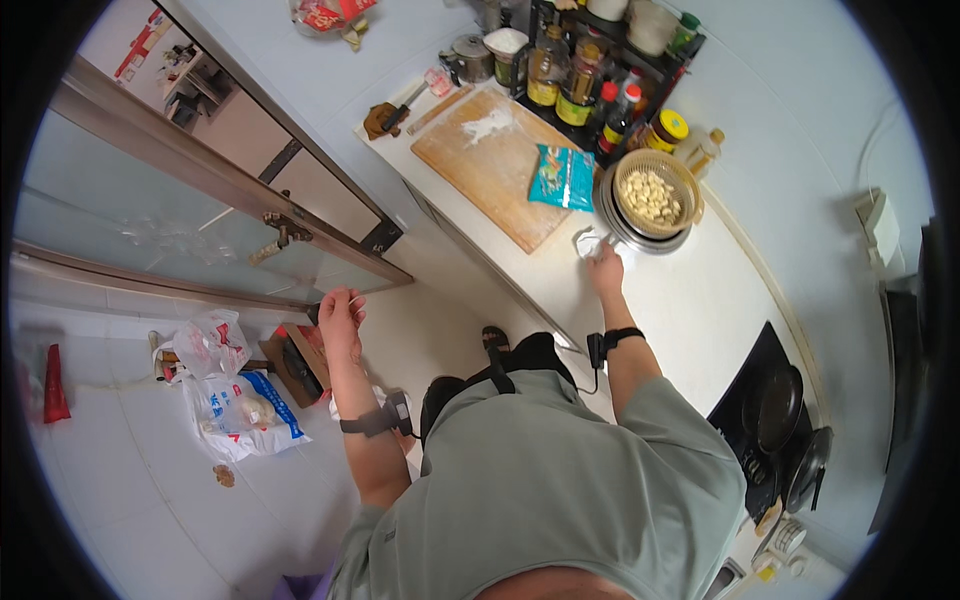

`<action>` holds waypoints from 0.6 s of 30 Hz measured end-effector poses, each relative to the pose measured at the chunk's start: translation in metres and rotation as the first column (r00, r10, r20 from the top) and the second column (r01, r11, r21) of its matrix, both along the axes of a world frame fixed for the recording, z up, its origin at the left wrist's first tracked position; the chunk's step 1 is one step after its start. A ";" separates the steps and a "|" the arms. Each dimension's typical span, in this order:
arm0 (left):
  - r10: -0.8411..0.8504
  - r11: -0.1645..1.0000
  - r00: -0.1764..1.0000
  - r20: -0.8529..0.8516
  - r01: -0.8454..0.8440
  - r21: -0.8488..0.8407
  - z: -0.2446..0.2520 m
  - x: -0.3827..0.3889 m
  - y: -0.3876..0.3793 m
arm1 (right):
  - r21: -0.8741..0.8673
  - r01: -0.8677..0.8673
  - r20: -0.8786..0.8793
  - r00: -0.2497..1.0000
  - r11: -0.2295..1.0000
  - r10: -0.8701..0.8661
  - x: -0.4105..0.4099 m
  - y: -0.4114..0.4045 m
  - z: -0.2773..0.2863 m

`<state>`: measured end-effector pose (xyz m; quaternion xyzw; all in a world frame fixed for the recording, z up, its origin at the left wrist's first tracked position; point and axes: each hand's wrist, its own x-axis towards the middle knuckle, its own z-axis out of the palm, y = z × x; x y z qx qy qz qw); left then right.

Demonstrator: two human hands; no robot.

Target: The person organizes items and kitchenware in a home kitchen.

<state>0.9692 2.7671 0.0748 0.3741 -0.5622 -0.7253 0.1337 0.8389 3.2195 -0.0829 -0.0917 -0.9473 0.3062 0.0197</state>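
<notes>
My right hand is at the worktop, its fingers on a crumpled white tissue. Just beyond it, a beige plastic colander of small pale pieces sits in stacked metal bowls. What the pieces are is unclear. A teal printed packet lies on the right corner of a wooden cutting board, which has white powder at its far side. My left hand is raised over the floor with curled fingers. Something thin and pale shows at its fingertips, too small to name.
Behind the board stands a black rack with oil and sauce bottles. A knife lies beyond the board's left end. Dark pans rest on the black hob at right. A glass door and plastic bags are on my left.
</notes>
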 end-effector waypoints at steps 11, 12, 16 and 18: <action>-0.064 -0.166 0.952 0.300 0.286 -0.944 0.056 -0.178 -0.072 | 0.128 0.030 0.229 0.972 0.991 -0.059 -0.013 -0.021 -0.006; -0.058 -0.165 0.955 0.292 0.280 -0.946 0.059 -0.189 -0.081 | 0.127 0.026 0.222 0.974 0.992 -0.054 -0.012 -0.025 -0.001; 0.187 -0.450 0.792 0.582 0.595 -0.665 0.034 -0.208 -0.120 | 0.163 0.071 0.311 0.943 0.984 -0.120 0.002 -0.048 0.065; 0.297 -0.488 0.668 0.682 0.720 -0.492 0.025 -0.215 -0.130 | 0.235 -0.011 0.393 0.915 0.972 -0.084 0.000 -0.055 0.087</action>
